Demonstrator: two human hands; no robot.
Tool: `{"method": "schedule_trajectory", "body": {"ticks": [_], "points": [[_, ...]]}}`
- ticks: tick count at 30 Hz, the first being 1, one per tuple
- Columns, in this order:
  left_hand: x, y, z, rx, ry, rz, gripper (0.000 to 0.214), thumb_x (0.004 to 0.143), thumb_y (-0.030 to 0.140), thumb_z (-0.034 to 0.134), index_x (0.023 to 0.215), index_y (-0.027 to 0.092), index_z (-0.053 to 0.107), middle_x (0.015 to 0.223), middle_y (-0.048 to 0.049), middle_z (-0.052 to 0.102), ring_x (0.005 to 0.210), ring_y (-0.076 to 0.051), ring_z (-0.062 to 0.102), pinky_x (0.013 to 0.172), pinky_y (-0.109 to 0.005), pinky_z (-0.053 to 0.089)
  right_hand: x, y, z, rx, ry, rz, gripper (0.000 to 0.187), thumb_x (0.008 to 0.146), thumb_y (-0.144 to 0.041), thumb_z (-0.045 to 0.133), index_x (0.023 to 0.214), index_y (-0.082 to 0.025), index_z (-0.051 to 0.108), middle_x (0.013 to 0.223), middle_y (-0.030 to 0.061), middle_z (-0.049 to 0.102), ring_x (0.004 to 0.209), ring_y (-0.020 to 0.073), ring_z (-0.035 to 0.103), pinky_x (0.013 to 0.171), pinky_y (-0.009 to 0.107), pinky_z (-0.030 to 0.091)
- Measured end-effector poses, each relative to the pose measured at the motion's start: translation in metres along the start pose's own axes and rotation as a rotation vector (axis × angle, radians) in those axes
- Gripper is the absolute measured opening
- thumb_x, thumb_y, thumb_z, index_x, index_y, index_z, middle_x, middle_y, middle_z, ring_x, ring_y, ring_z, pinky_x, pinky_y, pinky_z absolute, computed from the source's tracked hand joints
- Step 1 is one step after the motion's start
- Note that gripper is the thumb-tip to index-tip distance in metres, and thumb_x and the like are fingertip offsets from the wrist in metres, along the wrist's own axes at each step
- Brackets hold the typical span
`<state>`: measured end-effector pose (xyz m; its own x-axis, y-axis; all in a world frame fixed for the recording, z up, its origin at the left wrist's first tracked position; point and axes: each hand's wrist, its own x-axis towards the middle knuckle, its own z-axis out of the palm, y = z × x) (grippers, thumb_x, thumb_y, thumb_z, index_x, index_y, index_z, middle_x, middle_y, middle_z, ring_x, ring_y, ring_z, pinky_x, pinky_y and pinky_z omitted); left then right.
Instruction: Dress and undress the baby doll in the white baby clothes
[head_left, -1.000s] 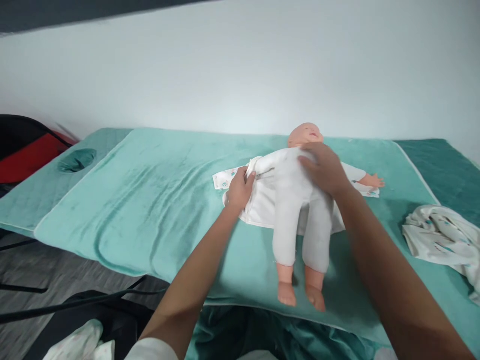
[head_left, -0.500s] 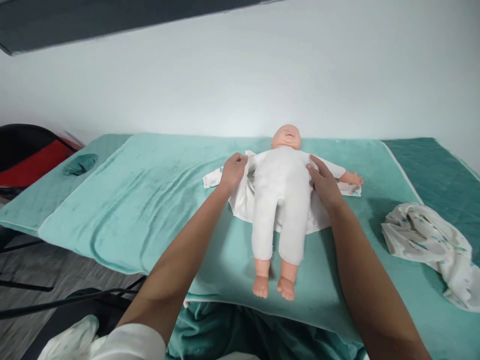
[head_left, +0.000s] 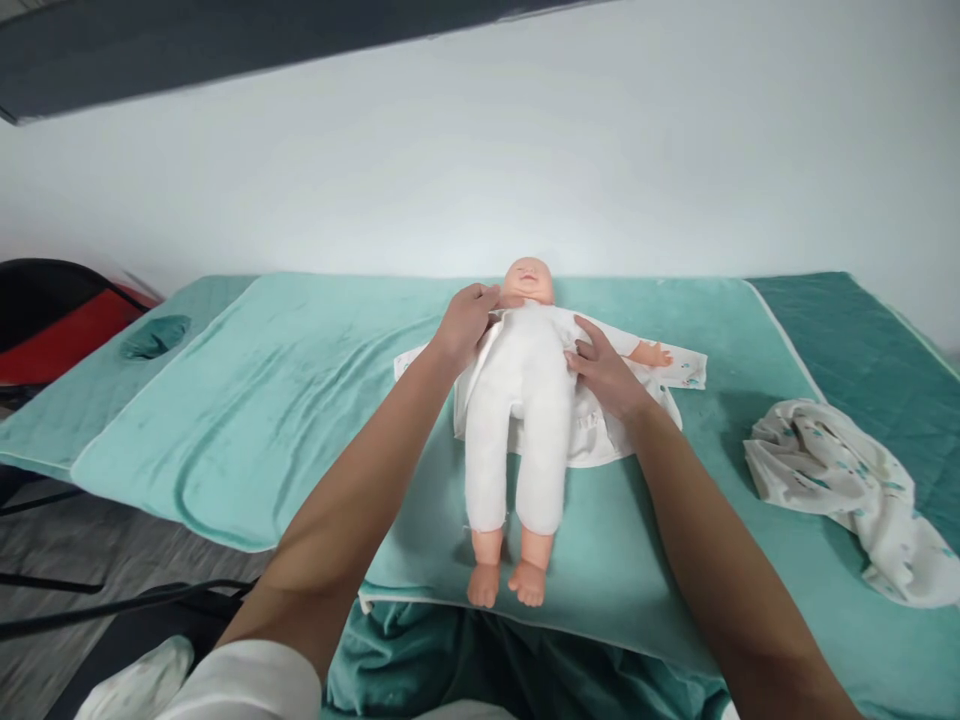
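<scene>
A baby doll in a white body lies face up on a teal towel, its head toward the wall and its bare feet toward me. An open white printed garment is spread beneath it. My left hand grips the garment's edge at the doll's shoulder, beside the neck, fingers closed on the cloth. My right hand rests on the other side of the doll's chest, fingers pressed on the garment panel there. The doll's bare hand sticks out past my right hand.
A crumpled white printed cloth lies on the towel at the right. The padded table has a face hole at the left end. A red and black chair stands at far left. More pale cloth lies low at my left.
My left hand has moved up from the doll's side to its shoulder with the garment edge. My right hand slid off the chest to the doll's side. The view shifted right.
</scene>
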<state>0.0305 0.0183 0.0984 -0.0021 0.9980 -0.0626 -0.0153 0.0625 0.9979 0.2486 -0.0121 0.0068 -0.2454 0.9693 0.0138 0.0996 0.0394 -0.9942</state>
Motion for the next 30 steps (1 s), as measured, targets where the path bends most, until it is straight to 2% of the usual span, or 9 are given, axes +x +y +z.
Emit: {"method": "schedule_trajectory", "body": {"ticks": [3, 5, 8, 11, 13, 16, 21, 27, 30], "points": [[-0.022, 0.018, 0.006, 0.059, -0.201, 0.021, 0.027, 0.094, 0.039, 0.062, 0.081, 0.019, 0.049, 0.089, -0.0089, 0.072, 0.051, -0.009, 0.055, 0.057, -0.027, 0.048, 0.0, 0.001, 0.0, 0.067, 0.011, 0.027, 0.09, 0.082, -0.056, 0.068, 0.157, -0.033, 0.024, 0.114, 0.0044, 0.063, 0.103, 0.0201, 0.065, 0.093, 0.039, 0.057], [-0.037, 0.025, 0.007, 0.117, -0.246, 0.069, 0.026, 0.095, 0.043, 0.059, 0.087, 0.019, 0.054, 0.099, -0.0096, 0.072, 0.062, -0.013, 0.064, 0.061, -0.029, 0.052, -0.001, 0.001, -0.001, 0.072, 0.023, 0.034, 0.091, 0.081, -0.058, 0.068, 0.157, -0.033, 0.026, 0.112, 0.0038, 0.063, 0.102, 0.0205, 0.065, 0.093, 0.039, 0.057], [-0.054, 0.018, -0.004, 0.291, -0.043, 0.203, 0.023, 0.094, 0.043, 0.056, 0.093, 0.02, 0.058, 0.109, -0.0064, 0.07, 0.086, -0.017, 0.07, 0.073, -0.031, 0.056, -0.002, 0.001, -0.002, 0.104, 0.055, 0.062, 0.094, 0.078, -0.059, 0.072, 0.157, -0.032, 0.03, 0.123, 0.0071, 0.062, 0.118, 0.0239, 0.061, 0.103, 0.043, 0.052], [-0.061, -0.01, -0.028, 0.572, 0.168, 0.269, 0.027, 0.086, 0.043, 0.066, 0.103, 0.022, 0.061, 0.119, -0.0057, 0.067, 0.11, -0.022, 0.064, 0.093, -0.035, 0.052, -0.002, 0.002, -0.003, 0.155, 0.085, 0.102, 0.1, 0.073, -0.057, 0.079, 0.157, -0.031, 0.032, 0.14, 0.0116, 0.055, 0.136, 0.0274, 0.05, 0.115, 0.044, 0.041], [-0.063, -0.032, -0.044, 0.664, 0.154, 0.181, 0.035, 0.082, 0.047, 0.069, 0.105, 0.021, 0.061, 0.115, -0.0056, 0.067, 0.108, -0.022, 0.063, 0.095, -0.035, 0.048, -0.002, 0.002, -0.004, 0.178, 0.082, 0.113, 0.101, 0.073, -0.056, 0.08, 0.158, -0.032, 0.031, 0.148, 0.0124, 0.05, 0.141, 0.0278, 0.046, 0.118, 0.044, 0.038], [-0.066, -0.05, -0.055, 0.69, 0.089, 0.016, 0.037, 0.083, 0.056, 0.065, 0.092, 0.02, 0.059, 0.091, -0.0016, 0.066, 0.087, -0.019, 0.06, 0.079, -0.032, 0.047, -0.002, 0.003, -0.005, 0.188, 0.072, 0.114, 0.098, 0.075, -0.054, 0.08, 0.158, -0.034, 0.031, 0.15, 0.0111, 0.048, 0.141, 0.027, 0.047, 0.118, 0.044, 0.037], [-0.088, -0.034, -0.032, 0.582, 0.081, 0.113, 0.027, 0.088, 0.047, 0.061, 0.083, 0.02, 0.06, 0.082, 0.0014, 0.065, 0.078, -0.017, 0.057, 0.072, -0.028, 0.044, -0.003, 0.004, -0.004, 0.167, 0.081, 0.095, 0.091, 0.078, -0.053, 0.078, 0.156, -0.034, 0.035, 0.139, 0.0085, 0.056, 0.128, 0.0249, 0.057, 0.113, 0.043, 0.043], [-0.121, -0.017, 0.0, 0.681, -0.356, 0.311, 0.025, 0.097, 0.037, 0.051, 0.083, 0.021, 0.065, 0.083, 0.0009, 0.069, 0.078, -0.015, 0.061, 0.076, -0.029, 0.046, -0.004, 0.005, -0.003, 0.156, 0.081, 0.063, 0.081, 0.081, -0.051, 0.075, 0.151, -0.033, 0.04, 0.111, 0.0027, 0.063, 0.102, 0.0202, 0.063, 0.097, 0.038, 0.053], [-0.119, -0.031, -0.008, 0.644, -0.168, 0.409, 0.024, 0.098, 0.035, 0.05, 0.088, 0.022, 0.067, 0.087, -0.001, 0.07, 0.081, -0.016, 0.063, 0.078, -0.029, 0.049, -0.004, 0.006, -0.004, 0.126, 0.08, 0.049, 0.078, 0.082, -0.051, 0.073, 0.151, -0.034, 0.04, 0.11, 0.0024, 0.062, 0.099, 0.0197, 0.063, 0.093, 0.037, 0.054]]}}
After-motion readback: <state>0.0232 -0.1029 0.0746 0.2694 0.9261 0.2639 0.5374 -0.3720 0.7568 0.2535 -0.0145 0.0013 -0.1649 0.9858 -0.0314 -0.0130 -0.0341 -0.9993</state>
